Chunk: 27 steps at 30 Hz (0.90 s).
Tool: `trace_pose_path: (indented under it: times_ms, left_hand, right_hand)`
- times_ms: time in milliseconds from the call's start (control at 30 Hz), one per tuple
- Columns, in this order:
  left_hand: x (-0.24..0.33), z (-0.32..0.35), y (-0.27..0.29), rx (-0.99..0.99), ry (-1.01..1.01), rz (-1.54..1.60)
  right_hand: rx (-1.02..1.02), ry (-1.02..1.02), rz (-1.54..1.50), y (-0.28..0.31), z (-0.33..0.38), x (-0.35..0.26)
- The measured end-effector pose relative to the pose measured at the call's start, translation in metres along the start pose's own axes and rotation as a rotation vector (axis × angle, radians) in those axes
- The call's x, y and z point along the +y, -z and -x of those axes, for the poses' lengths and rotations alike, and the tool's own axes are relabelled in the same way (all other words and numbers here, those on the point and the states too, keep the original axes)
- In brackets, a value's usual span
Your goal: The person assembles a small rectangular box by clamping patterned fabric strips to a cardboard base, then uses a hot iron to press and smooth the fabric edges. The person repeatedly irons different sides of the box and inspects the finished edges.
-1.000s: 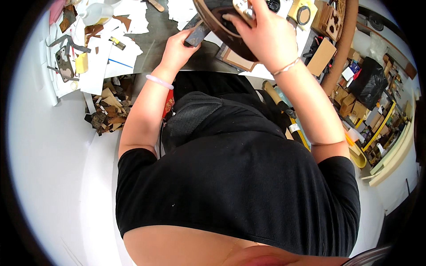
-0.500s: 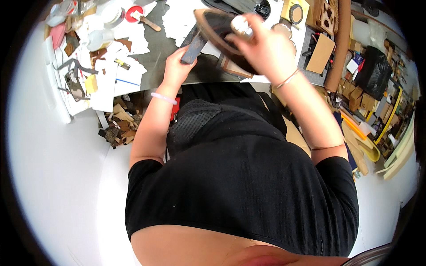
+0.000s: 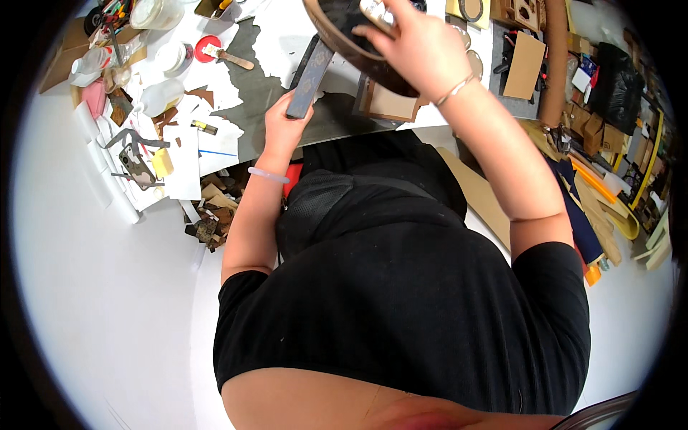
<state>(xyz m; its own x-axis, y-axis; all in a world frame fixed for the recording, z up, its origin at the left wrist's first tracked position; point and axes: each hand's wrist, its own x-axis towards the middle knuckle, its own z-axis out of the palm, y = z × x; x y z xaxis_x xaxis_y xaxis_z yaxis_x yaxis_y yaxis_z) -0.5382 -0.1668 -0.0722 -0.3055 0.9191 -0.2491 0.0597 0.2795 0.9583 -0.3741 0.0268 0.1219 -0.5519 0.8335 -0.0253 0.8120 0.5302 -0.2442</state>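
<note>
My left hand (image 3: 287, 118) is closed round the near end of a dark grey flat bar (image 3: 309, 82), which has faint brownish marks and slants away from me over the table. To its right, my right hand (image 3: 423, 54) grips a silvery knob-like part (image 3: 378, 16) on a large dark lid-like thing (image 3: 344, 43) with a curved brown edge. The top of this thing is cut off by the picture's upper edge, so its exact kind cannot be made out. Beneath it lies a brown-edged flat panel (image 3: 390, 104) at the table's front edge.
Left on the table are a brush (image 3: 233, 59) on a red lid (image 3: 208, 49), white plastic tubs, torn paper, a yellow sponge (image 3: 162, 163) and a phone (image 3: 136, 166). Right stand a brown cardboard piece (image 3: 524, 66) and a long brown roll (image 3: 553, 64). Scraps (image 3: 218, 215) fill the space below the table.
My right hand has lifted the dark lid-like thing up and away from the bar. My left hand keeps its hold, with the bar tilted more upright. The whole view has shifted slightly.
</note>
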Motion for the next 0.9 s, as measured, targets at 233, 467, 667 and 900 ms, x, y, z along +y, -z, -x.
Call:
trace_pose_path:
  times_ms: [233, 467, 667, 900]
  left_hand:
    - [0.000, 0.001, 0.001, -0.019, 0.008, 0.017]
    - [0.004, 0.003, 0.004, -0.045, 0.159, 0.009]
    - [-0.002, 0.001, 0.002, -0.040, 0.010, -0.018]
    - [0.037, -0.005, 0.015, -0.095, -0.316, -0.223]
  right_hand:
    - [-0.070, 0.014, -0.075, -0.007, 0.020, -0.021]
    - [-0.166, 0.163, -0.129, -0.021, 0.076, -0.062]
    - [-0.121, -0.086, -0.009, -0.005, 0.008, -0.014]
    - [0.057, -0.275, -0.184, 0.015, -0.029, 0.027]
